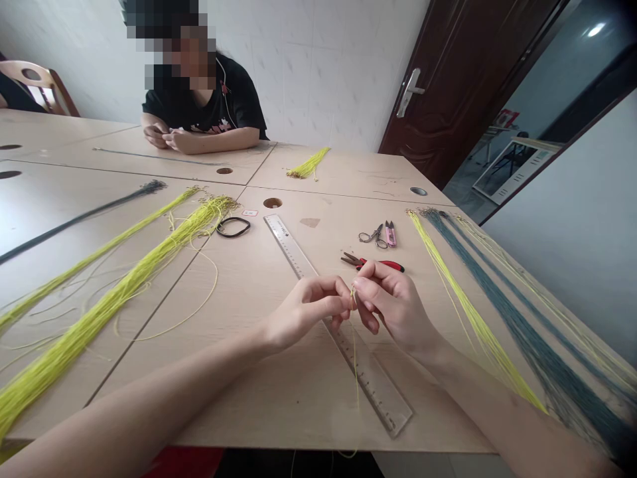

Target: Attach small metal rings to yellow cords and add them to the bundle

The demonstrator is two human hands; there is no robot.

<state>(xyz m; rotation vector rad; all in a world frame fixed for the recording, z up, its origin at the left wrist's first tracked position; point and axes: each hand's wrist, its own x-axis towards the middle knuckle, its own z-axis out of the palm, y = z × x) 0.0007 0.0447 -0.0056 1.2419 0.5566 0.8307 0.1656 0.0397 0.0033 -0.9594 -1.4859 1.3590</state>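
Yellow bundle [124, 295] lower left, black band [235, 236] left of centre, ruler [288, 247] slanting beneath left hand [311, 307] and right hand [393, 305], both pinching a thin yellow cord [356, 368] mid-frame, pliers [353, 259] partly hidden behind, blue cords [492, 302] far right.

A ruler [293, 252] lies slantwise on the bench [223, 408], passing beneath the left hand [308, 309], with the right hand [395, 305] beside it. Beyond the right hand lie pliers [359, 260]; behind them, scissors [381, 240] and snips [390, 234]. Cord bundles [119, 301] lie left, a band [231, 236] near their far ends; other strands [512, 325] lie right. A person [233, 99] sits behind, left; a door [432, 86], right.
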